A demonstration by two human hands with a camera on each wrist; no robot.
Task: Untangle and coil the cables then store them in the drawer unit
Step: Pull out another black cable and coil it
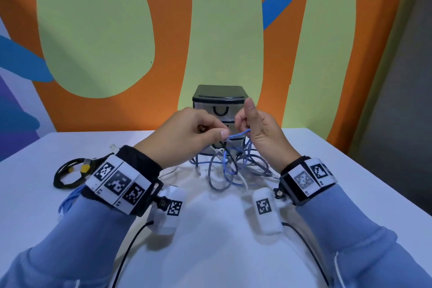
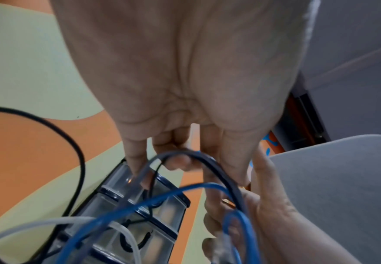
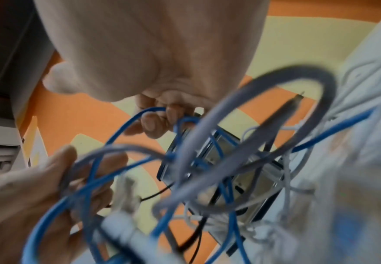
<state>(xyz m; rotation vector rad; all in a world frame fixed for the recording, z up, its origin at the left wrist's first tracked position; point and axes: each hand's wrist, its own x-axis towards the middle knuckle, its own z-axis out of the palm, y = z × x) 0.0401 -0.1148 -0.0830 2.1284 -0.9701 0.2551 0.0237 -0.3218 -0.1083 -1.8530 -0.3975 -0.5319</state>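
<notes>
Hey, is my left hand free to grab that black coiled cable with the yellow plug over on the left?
Probably not yet. The left hand pinches the blue cable with the right hand. Nothing blocks the black coiled cable on the table.

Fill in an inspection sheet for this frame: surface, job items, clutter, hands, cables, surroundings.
Surface: white table, bare in front of the tangle.
Job's things: drawer unit at the back centre, upright, the visible top drawer shut; tangled cables heaped in front of it.
Clutter: nothing seen.
Grippers: left hand pinches a strand; right hand holds the blue cable with its thumb raised; both lifted above the heap.
Cables: blue, grey, white and black strands knotted together; a black coil with a yellow plug and a blue bundle lie apart at the left.
Surroundings: orange, green and blue painted wall.
</notes>
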